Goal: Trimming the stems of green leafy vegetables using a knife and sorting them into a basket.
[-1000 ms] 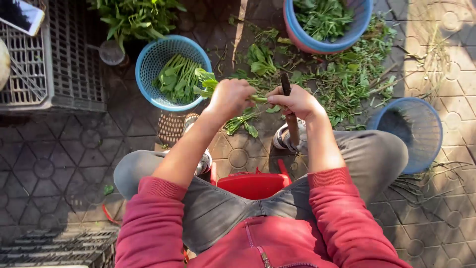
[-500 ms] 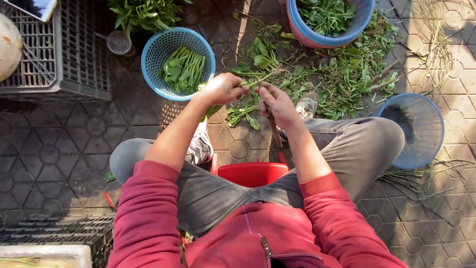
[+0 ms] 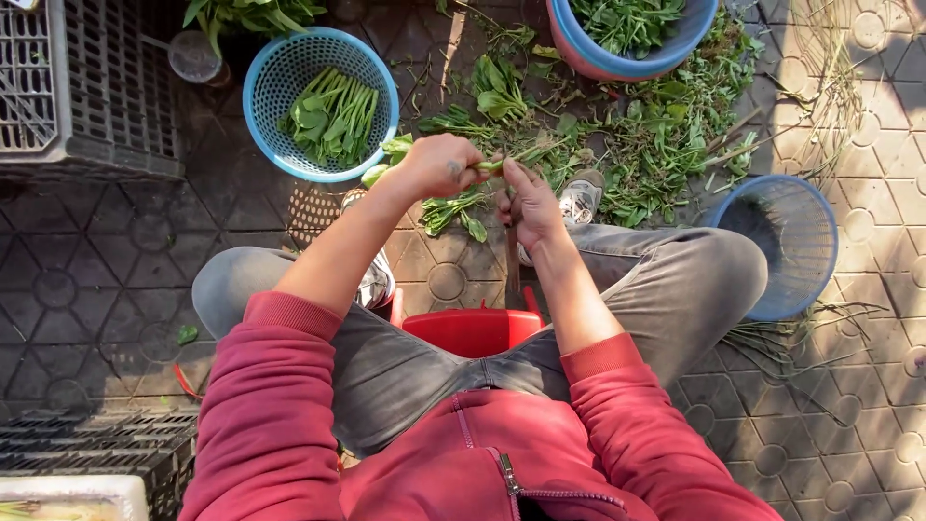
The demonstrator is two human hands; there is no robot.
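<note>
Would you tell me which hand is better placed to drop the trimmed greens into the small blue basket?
Left. The left hand grips the leafy stem and sits right beside the small blue basket. The right hand holds a knife, farther away.

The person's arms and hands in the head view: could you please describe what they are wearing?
Both arms wear a red zip-up sweatshirt with ribbed cuffs, the sleeves pushed up so the forearms are bare. The left hand and right hand are bare, without gloves; a small dark mark shows on the left hand.

A leafy green vegetable stalk [image 3: 453, 193] sits at the upper centre of the frame, its pale stem horizontal, its dark leaves drooping below toward the pavement.
</note>
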